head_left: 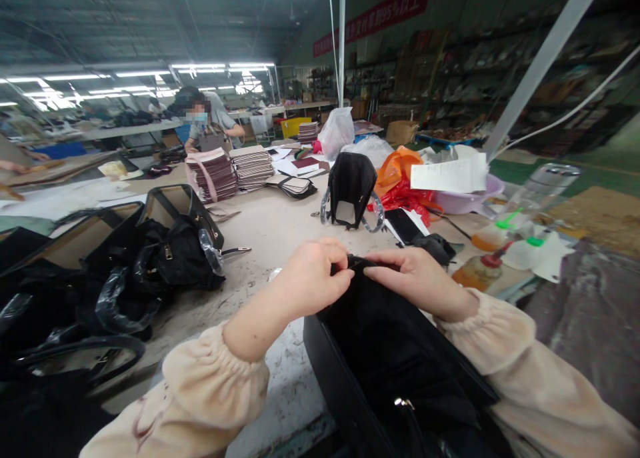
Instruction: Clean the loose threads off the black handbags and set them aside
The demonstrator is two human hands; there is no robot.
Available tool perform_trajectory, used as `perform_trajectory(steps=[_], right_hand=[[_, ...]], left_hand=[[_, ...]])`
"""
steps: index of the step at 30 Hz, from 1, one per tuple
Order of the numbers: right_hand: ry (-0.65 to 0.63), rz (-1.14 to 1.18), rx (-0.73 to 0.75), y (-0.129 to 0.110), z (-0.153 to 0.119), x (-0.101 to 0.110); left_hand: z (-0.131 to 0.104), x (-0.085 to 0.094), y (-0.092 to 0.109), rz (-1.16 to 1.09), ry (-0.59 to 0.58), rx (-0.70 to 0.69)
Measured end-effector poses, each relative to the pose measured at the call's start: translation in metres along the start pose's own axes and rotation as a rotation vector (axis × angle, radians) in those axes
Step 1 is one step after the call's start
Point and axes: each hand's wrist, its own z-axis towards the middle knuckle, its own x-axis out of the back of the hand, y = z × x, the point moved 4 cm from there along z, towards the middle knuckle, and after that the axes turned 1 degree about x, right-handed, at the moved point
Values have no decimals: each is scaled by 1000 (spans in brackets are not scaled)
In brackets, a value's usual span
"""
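Observation:
A black bag (pixel 400 351) lies open in front of me, its dark lining showing and a small metal zipper pull near the bottom. At the bag's far edge, my left hand (pixel 313 278) pinches the black material between thumb and fingers. My right hand (pixel 420 278) grips the same edge just to the right, thumb on the near side and fingers partly hidden behind the fabric. The two hands are close together but apart.
Black bags (pixel 175 245) crowd the left of the table (pixel 280 225). Beyond my hands stands another black bag (pixel 350 188). Stacked pieces (pixel 213 175), a phone (pixel 404 226), a purple basin (pixel 470 201) and bottles (pixel 477 271) lie around. A masked person (pixel 213 121) works across the table.

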Motion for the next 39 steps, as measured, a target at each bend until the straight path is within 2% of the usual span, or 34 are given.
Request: perform_trajectory(steps=[3,13,28,34,39], right_hand=[[-10,27,-13,1,-1,0],[-18,-13,-10,1,1,-2],[-34,30,25,-3,1,0],[38,-23,12,-2,0,2],[29,-173,67,-12,2,4]], left_hand=[[0,0,0,85,42,45],[5,-2,0,182,82,46],[7,-2,-3,166,25,-77],[8,0,0,186,39,32],[7,0,-1,192,69,134]])
